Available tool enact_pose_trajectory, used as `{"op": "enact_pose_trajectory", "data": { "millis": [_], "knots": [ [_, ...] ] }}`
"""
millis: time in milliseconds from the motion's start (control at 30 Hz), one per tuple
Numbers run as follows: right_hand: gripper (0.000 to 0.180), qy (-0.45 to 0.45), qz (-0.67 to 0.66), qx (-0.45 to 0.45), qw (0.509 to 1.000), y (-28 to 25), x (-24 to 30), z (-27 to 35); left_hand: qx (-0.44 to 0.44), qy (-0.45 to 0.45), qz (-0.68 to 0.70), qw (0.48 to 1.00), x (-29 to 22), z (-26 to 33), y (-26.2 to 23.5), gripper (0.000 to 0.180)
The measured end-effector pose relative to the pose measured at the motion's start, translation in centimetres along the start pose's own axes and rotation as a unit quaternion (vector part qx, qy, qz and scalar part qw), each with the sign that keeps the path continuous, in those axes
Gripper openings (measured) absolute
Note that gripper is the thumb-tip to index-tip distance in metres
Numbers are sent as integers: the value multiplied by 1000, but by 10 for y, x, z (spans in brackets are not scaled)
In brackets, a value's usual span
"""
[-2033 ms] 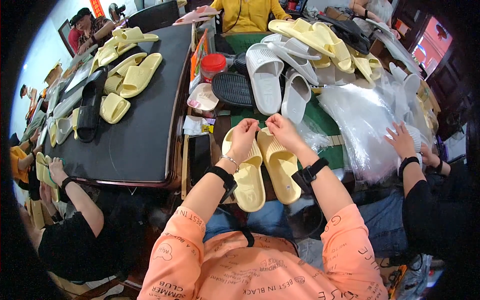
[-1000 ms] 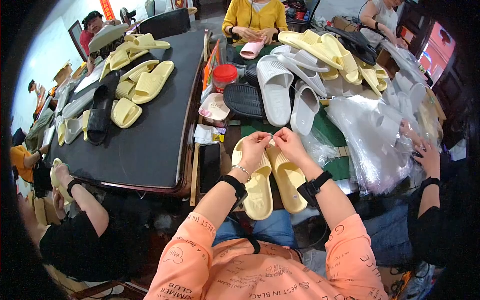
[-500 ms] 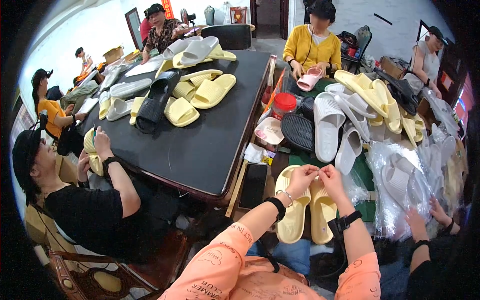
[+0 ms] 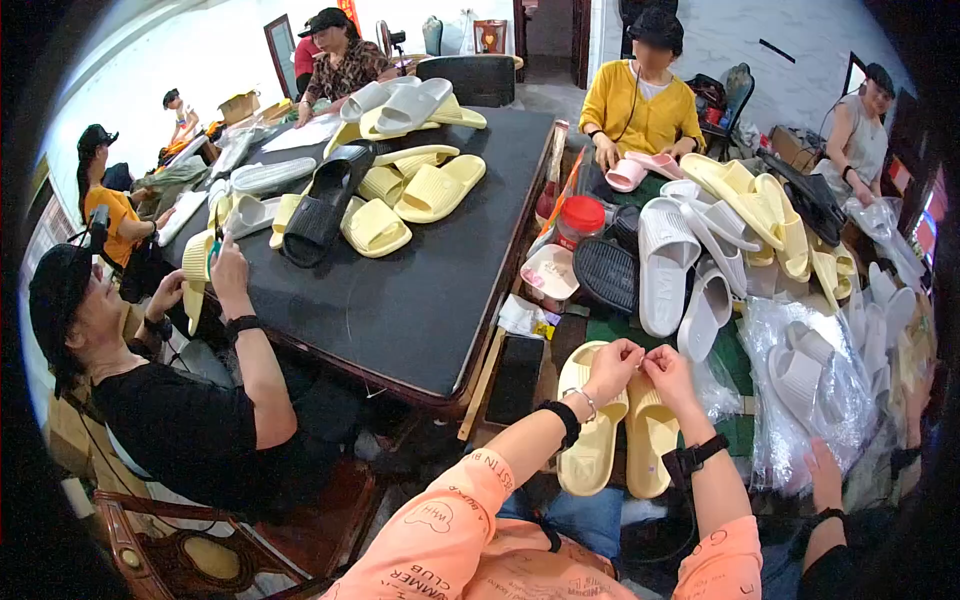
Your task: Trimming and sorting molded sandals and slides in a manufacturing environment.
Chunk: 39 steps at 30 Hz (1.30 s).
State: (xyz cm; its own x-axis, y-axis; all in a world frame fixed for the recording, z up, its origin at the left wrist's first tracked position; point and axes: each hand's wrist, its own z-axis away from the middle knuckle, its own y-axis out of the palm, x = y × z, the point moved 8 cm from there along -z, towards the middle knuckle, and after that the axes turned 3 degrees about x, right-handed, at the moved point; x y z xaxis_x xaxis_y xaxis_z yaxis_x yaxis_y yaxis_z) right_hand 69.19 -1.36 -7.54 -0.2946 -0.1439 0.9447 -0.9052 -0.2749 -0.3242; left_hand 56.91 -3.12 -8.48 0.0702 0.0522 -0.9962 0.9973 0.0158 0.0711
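Two pale yellow slippers lie side by side in front of me, the left slipper (image 4: 588, 455) and the right slipper (image 4: 650, 450), toes away from me. Over their straps my left hand (image 4: 612, 370) and my right hand (image 4: 668, 378) are held close together, fingertips pinched. Whatever is between the fingertips is too small to make out. Past my hands lie grey slippers (image 4: 665, 265) and a black slipper (image 4: 603, 272). To the right, a clear plastic bag (image 4: 790, 440) holds a grey pair.
A heap of yellow slippers (image 4: 745, 195) lies beyond the grey ones. A red-lidded jar (image 4: 580, 222), a white dish (image 4: 549, 272) and a dark phone-like slab (image 4: 515, 378) sit left of them. Co-workers sit around the black table (image 4: 420, 320); another person's hand (image 4: 823, 475) is by the bag.
My hands remain pinched above the slippers, the fingertips slightly farther apart. The person in yellow has lowered the pink slipper. The co-worker at left has raised a yellow slipper. The whole view has shifted slightly.
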Motion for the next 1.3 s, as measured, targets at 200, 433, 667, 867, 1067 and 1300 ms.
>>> {"op": "enact_pose_trajectory", "data": {
  "millis": [200,433,667,867,1067,1300],
  "knots": [
    [5,22,-32,-9,999,3,-4,-1,25,-5,54,998,3,-2,-2,15],
    [5,25,-36,-12,999,6,-1,6,55,-39,118,991,-4,5,0,16],
    [7,16,-67,-49,996,-1,-11,14,79,-69,131,986,2,12,12,15],
    [11,-96,41,-63,993,-7,16,-7,104,-30,42,993,-13,-13,-2,19],
    [13,-49,278,-23,959,-22,75,29,58,-112,-29,992,-16,-32,-17,28],
    [28,62,375,214,900,1,112,107,122,-70,-140,980,-73,-36,-40,22]
  ]
}}
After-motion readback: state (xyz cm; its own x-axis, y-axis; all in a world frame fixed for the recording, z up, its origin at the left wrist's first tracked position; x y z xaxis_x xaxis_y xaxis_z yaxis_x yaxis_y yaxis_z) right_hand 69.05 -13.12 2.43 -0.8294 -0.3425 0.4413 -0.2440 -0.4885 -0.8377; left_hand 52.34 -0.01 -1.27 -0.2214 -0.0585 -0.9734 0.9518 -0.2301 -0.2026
